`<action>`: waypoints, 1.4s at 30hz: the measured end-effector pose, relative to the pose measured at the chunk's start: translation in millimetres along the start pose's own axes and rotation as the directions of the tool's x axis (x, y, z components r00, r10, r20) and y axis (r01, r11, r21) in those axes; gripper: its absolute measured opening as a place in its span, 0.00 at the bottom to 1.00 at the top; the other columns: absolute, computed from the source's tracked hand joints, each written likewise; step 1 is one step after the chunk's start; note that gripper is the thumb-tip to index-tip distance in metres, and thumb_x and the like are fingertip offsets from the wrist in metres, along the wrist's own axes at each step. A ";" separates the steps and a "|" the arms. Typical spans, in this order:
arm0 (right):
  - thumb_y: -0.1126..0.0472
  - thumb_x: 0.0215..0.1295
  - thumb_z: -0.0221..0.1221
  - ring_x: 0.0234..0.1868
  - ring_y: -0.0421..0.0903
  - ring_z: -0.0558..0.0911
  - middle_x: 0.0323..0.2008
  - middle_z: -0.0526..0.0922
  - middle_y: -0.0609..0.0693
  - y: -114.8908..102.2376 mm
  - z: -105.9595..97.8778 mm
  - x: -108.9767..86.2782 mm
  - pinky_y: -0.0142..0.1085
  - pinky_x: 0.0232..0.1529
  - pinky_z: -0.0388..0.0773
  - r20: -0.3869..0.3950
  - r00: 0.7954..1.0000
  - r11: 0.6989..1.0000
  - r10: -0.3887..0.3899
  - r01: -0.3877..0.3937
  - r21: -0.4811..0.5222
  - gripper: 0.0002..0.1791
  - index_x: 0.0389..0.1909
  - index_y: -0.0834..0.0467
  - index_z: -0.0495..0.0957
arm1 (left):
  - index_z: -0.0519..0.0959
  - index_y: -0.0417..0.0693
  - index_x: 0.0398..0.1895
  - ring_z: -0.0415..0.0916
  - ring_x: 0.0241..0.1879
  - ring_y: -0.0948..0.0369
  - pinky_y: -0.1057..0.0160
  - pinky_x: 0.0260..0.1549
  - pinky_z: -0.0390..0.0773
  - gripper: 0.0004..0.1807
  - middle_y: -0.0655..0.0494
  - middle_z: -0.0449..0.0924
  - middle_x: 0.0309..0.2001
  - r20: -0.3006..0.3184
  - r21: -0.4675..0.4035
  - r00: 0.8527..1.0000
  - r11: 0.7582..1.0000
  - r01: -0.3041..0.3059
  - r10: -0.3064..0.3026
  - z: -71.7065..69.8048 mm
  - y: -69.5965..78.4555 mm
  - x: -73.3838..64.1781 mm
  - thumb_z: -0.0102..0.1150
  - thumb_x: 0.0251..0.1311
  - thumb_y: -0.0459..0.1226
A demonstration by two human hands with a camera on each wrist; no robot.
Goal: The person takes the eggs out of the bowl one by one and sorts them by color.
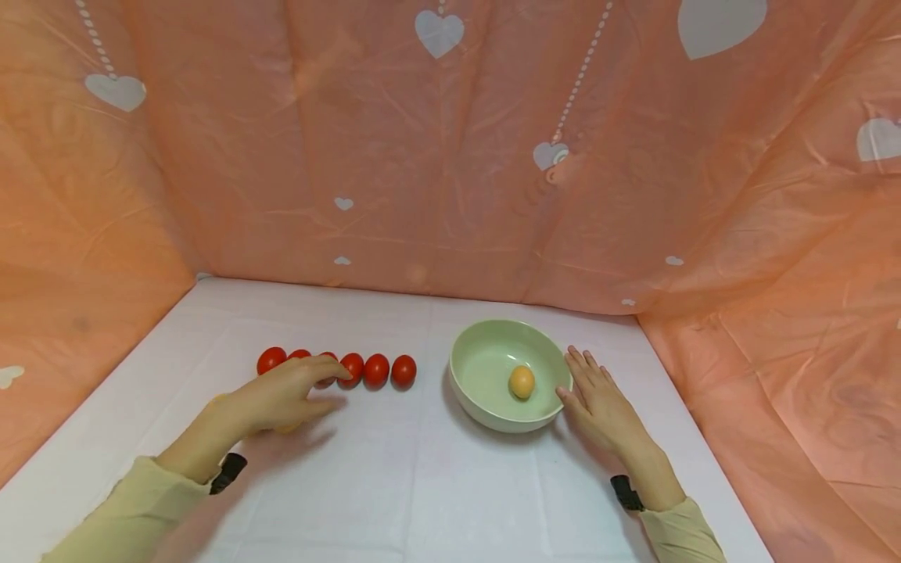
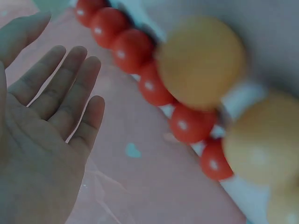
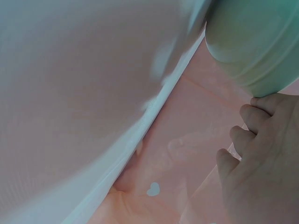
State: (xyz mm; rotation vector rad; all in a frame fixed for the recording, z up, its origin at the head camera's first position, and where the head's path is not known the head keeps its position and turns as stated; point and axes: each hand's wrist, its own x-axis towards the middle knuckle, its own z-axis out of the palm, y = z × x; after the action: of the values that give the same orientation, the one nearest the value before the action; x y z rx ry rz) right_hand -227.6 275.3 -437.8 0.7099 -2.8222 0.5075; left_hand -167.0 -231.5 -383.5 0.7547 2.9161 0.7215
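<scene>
Over the left part of the table my left hand (image 1: 285,392) hovers with loosely extended fingers and holds nothing. Beyond it, a row of several red cherry tomatoes (image 1: 376,371) is partly covered by the hand. Round yellow tomato-like balls (image 2: 201,63) loom large and blurred in the left wrist view; in the head view my hand and wrist hide most of them. A pale green bowl (image 1: 482,391) stands right of the row, with one yellow ball (image 1: 522,382) inside. My right hand (image 1: 601,403) touches the bowl's right side with straight fingers.
A white cloth (image 1: 450,493) covers the table. Orange-pink curtains (image 1: 394,156) with pale hearts close off the back and both sides. Each wrist wears a black band (image 1: 625,493).
</scene>
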 end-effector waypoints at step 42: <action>0.49 0.80 0.52 0.80 0.66 0.53 0.81 0.55 0.61 -0.1 -1.4 0.9 0.65 0.76 0.51 0.013 1.000 1.000 0.002 -0.002 -0.007 0.38 0.79 0.68 0.56 | 0.81 0.40 0.61 0.81 0.53 0.55 0.58 0.56 0.78 0.20 0.49 0.83 0.58 0.077 -0.162 0.951 0.945 -0.286 0.301 71.0 106.5 183.2 0.66 0.68 0.37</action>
State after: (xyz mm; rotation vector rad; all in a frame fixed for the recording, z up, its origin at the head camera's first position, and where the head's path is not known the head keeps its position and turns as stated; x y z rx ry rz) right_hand -228.2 275.3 -436.2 0.7115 -2.8354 0.4955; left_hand -269.6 -32.9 -385.7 1.1860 2.6521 0.8835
